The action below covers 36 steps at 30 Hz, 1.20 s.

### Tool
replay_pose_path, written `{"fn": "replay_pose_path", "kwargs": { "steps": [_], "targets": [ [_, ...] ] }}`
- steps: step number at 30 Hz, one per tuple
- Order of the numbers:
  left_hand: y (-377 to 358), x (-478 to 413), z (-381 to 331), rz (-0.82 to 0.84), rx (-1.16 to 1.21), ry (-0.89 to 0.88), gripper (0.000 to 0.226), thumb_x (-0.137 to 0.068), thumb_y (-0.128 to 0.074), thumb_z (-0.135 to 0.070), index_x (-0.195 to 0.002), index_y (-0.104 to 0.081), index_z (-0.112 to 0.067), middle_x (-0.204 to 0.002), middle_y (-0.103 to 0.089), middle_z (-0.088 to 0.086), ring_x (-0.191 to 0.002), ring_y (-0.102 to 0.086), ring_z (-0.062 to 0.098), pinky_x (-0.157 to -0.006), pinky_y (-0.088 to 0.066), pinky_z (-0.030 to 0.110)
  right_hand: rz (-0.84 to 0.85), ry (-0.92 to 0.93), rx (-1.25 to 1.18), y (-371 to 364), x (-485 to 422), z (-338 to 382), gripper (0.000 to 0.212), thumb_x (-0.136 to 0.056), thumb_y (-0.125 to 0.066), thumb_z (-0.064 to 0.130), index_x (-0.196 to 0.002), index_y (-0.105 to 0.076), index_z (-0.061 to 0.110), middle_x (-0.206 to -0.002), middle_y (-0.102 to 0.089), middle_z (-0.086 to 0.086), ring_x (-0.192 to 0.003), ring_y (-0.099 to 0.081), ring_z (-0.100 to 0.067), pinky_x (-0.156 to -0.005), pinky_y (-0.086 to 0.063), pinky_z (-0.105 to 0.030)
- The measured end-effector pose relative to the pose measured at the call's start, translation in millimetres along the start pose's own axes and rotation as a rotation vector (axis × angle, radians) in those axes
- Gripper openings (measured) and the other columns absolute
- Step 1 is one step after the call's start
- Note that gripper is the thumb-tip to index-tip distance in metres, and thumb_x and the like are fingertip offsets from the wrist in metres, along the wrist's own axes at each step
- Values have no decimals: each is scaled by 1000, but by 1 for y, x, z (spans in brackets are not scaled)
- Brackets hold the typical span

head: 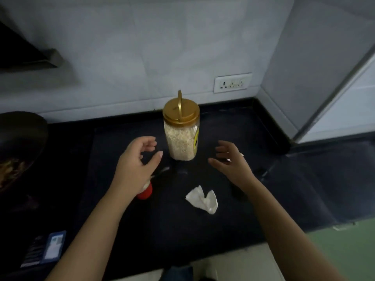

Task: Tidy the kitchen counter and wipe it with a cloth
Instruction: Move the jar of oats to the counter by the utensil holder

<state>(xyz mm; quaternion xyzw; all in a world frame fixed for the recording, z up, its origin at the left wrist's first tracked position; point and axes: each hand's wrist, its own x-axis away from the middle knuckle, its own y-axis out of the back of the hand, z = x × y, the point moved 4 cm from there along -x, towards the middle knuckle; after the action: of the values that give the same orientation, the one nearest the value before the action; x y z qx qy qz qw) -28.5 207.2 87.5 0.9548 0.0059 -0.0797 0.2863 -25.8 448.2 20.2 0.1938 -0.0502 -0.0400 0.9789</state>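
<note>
A clear jar [181,138] of pale grains with a gold lid and upright handle stands on the black counter [233,128] near the back wall. My left hand [138,159] hovers just left of the jar, fingers curled and apart, holding nothing. My right hand [231,161] is to the jar's right, also open and apart from it. A crumpled white cloth [204,199] lies on the counter in front of the jar, between my forearms. A small red container with a white top [145,191] stands partly hidden under my left wrist.
A dark pan [18,147] with food sits at the left edge. A blue packet [51,247] lies at the counter's front left. A wall socket [232,83] is behind the jar. The side wall closes the counter on the right.
</note>
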Motion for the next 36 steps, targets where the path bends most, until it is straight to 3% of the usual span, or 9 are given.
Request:
{"fn": "replay_pose_path", "kwargs": {
  "steps": [8, 13, 16, 20, 26, 29, 31, 34, 36],
  "targets": [
    [-38, -106, 11, 279, -25, 32, 83, -68, -76, -32, -136, -29, -25, -130, -40, -8, -119, -39, 4, -101, -36, 28, 87, -37, -53, -30, -95, 1, 91, -74, -74, 24, -145, -17, 26, -148, -30, -3, -131, -37, -18, -94, -36, -26],
    [-61, -129, 13, 214, -27, 4, 90, -62, -80, -34, -135, -28, -24, -120, -28, -16, -114, -32, 1, -94, -31, 23, 179, 19, -56, -32, -142, 3, 104, -70, -77, 22, -146, -7, 34, -155, -17, 3, -141, -21, -16, -103, -24, -28],
    [-68, -136, 17, 195, -38, -11, 93, -59, -81, -35, -135, -28, -25, -121, -29, -15, -113, -32, 1, -93, -31, 24, 230, 73, -22, -41, -150, 5, 108, -65, -81, 28, -145, -9, 34, -152, -22, 2, -137, -25, -12, -105, -27, -28],
    [-70, -149, 20, 229, -30, -24, 94, -58, -82, -33, -134, -29, -25, -121, -28, -16, -112, -32, 1, -89, -31, 24, 89, 130, -73, -50, -140, 14, 102, -57, -83, 35, -135, -18, 37, -136, -29, 7, -124, -33, -4, -99, -35, -21],
    [-79, -174, 24, 441, -17, -36, 107, -49, -86, -40, -136, -26, -28, -136, -35, -7, -121, -39, 10, -101, -40, 35, -328, 141, 62, -67, -116, 16, 104, -55, -84, 42, -137, -27, 15, -133, -32, -4, -124, -36, -12, -99, -39, -29],
    [-75, -179, 28, 487, -57, -55, 110, -49, -84, -44, -139, -22, -28, -139, -34, -7, -125, -37, 12, -104, -38, 37, -207, 113, 105, -50, -122, 14, 100, -58, -83, 39, -138, -27, 17, -134, -31, -4, -117, -36, -5, -93, -36, -14],
    [-72, -170, 32, 408, -35, -29, 108, -52, -83, -43, -139, -20, -26, -139, -33, -9, -126, -35, 10, -104, -36, 34, -33, 76, 93, -36, -133, 9, 101, -61, -82, 33, -142, -22, 20, -140, -30, -2, -121, -36, -5, -86, -32, -5],
    [-73, -153, 34, 274, 13, -20, 100, -58, -82, -37, -138, -24, -21, -139, -37, -2, -123, -34, 5, -101, -35, 28, 149, 22, 67, -30, -146, 7, 98, -64, -80, 28, -143, -21, 25, -144, -34, 1, -128, -36, -10, -84, -29, -4],
    [-72, -150, 36, 244, 25, -28, 95, -59, -82, -34, -136, -29, -21, -137, -41, -2, -120, -37, 4, -97, -34, 25, 124, 25, 87, -32, -145, 9, 94, -65, -80, 27, -140, -25, 24, -141, -36, -1, -124, -39, -9, -88, -32, -9]
  ]
}}
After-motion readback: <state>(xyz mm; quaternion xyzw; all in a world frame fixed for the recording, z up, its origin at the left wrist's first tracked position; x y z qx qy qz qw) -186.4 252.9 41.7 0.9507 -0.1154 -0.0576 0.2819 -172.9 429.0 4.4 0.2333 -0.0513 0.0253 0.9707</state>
